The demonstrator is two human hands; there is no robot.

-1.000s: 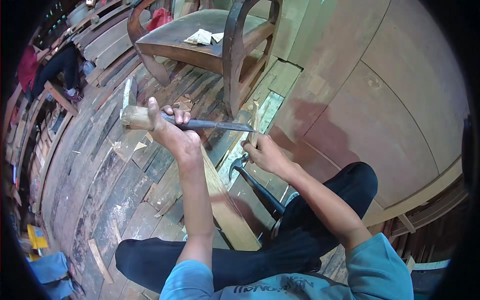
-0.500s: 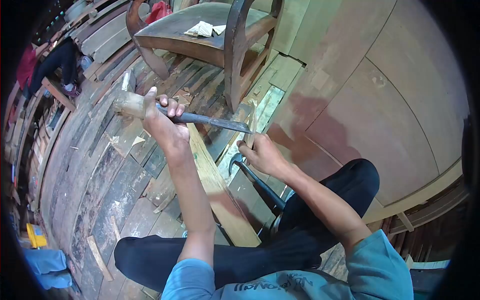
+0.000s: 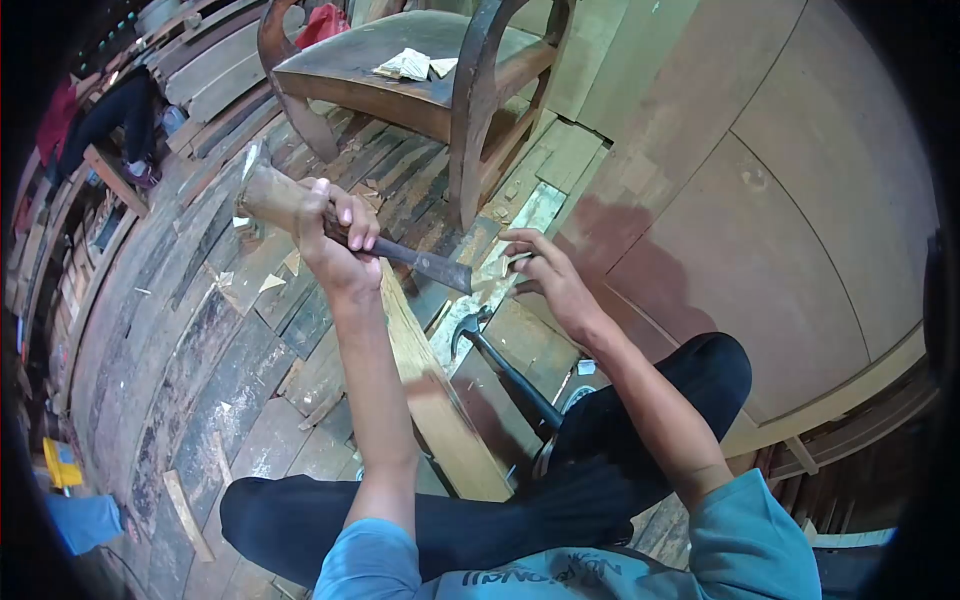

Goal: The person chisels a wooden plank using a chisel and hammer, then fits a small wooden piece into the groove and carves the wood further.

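My left hand (image 3: 338,235) is wrapped round a chisel (image 3: 430,266), its thick wooden handle pointing up to the left and its dark flat blade down to the right. The blade's end stops short of my right hand (image 3: 550,275). The fingers of that hand are curled about a small, thin piece of wood (image 3: 508,264), largely hidden and hard to make out. Below the blade, a claw hammer (image 3: 515,382) leans with its head on a pale board and its handle towards my leg. A long wooden plank (image 3: 435,400) lies between my forearms.
A wooden chair (image 3: 375,105) stands ahead, with folded paper (image 3: 405,65) on its seat. Large wooden panels (image 3: 740,220) are on the right. Chips and offcuts (image 3: 188,515) litter the plank floor (image 3: 240,350). Another person's legs (image 3: 115,120) show at far left, near stacked boards.
The chisel has drawn back left from my right hand, and its blade is turned differently. My right hand has risen slightly, and its fingers have loosened from a tight pinch.
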